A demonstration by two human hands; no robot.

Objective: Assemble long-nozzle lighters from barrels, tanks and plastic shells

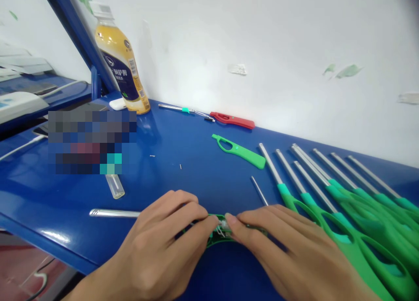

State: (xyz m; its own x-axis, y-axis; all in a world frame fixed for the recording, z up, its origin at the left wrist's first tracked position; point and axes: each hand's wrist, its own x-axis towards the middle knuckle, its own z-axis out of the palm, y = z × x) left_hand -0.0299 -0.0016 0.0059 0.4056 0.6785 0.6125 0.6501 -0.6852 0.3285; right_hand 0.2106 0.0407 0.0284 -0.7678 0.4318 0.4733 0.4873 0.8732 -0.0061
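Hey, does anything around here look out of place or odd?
Yes: two tiny screws lie loose on the table, easy to lose. Farther back, a metal tube trails thin wires beside a red handle, not fitted inside it. The wall has rough, peeling-looking patches. I see no spill.

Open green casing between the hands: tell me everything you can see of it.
The green casing looks plastic, with a thin rim, and lies lengthwise across the view. Its open side shows white wires and a pale part. A silvery tube with a slotted tip points left, apparently joined to it; the left hand hides the joint. That hand and the right hand hold the casing, covering much of it.
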